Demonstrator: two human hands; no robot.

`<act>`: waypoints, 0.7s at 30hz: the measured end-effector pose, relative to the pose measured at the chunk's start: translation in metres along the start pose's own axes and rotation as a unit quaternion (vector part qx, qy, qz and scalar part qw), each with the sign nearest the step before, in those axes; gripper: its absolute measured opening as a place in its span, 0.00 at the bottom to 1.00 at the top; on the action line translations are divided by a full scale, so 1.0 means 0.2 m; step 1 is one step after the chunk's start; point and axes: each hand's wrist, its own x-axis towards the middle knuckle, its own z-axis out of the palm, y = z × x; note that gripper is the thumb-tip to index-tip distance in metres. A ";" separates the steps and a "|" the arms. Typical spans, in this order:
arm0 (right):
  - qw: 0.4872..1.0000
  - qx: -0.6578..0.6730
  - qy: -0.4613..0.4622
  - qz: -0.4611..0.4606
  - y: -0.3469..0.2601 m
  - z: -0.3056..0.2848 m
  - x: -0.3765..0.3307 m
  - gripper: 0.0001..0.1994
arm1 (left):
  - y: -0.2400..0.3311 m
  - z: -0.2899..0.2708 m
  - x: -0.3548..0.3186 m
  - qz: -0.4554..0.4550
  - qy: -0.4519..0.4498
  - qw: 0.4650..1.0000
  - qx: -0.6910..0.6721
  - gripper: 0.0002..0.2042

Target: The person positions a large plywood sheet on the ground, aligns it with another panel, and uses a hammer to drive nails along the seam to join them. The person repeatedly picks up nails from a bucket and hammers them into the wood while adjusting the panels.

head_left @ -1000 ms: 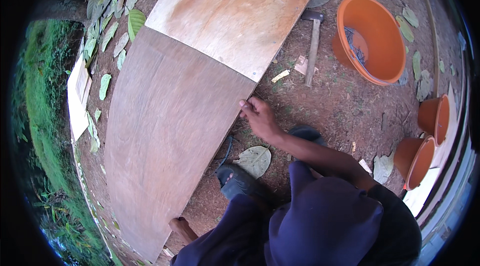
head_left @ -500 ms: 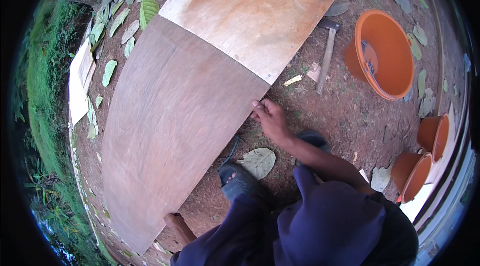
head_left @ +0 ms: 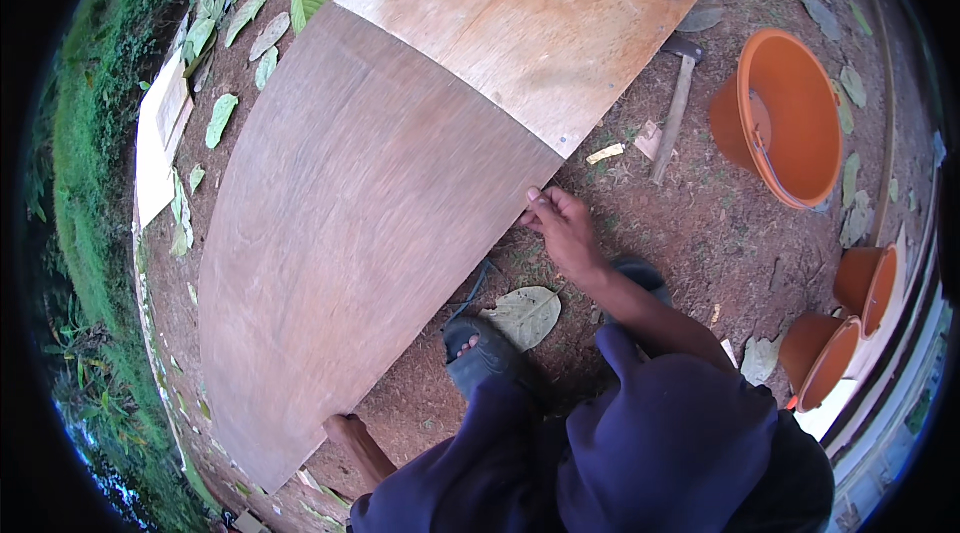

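Observation:
A dark brown plywood sheet (head_left: 350,203) spans the left and middle, its far end meeting a lighter plywood sheet (head_left: 530,23). My right hand (head_left: 566,233) pinches the brown sheet's near edge close to that joint, thumb on top and the other fingers partly hidden beneath. Further down the same edge, toward the lower left, my left hand (head_left: 343,428) is curled round the wood, most of its fingers out of sight. A nail head shows at the lighter sheet's near corner.
A hammer (head_left: 678,108) lies on the soil right of the sheets, beside an orange bucket (head_left: 732,118). Two smaller-looking orange buckets (head_left: 853,275) (head_left: 812,351) stand at the right. Dry leaves (head_left: 526,318) and wood scraps (head_left: 606,153) litter the ground; my sandalled foot (head_left: 480,353) is near the sheet.
The view has shifted a little, so the sheets' joint, hammer and large bucket sit further right. Both hands keep their hold on the brown sheet's edge.

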 end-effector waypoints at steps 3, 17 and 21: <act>1.000 -0.013 0.002 0.004 -0.02 -0.03 0.01 0.13 | 0.08 0.01 -0.04 -0.022 -0.007 0.997 0.078 0.09; 0.997 -0.069 -0.028 0.016 -0.01 -0.03 0.03 0.16 | 0.04 -0.06 0.00 -0.057 0.018 0.998 0.034 0.09; 0.993 -0.100 -0.008 0.061 -0.06 -0.03 0.01 0.16 | 0.17 0.02 -0.10 -0.069 -0.031 0.990 0.116 0.08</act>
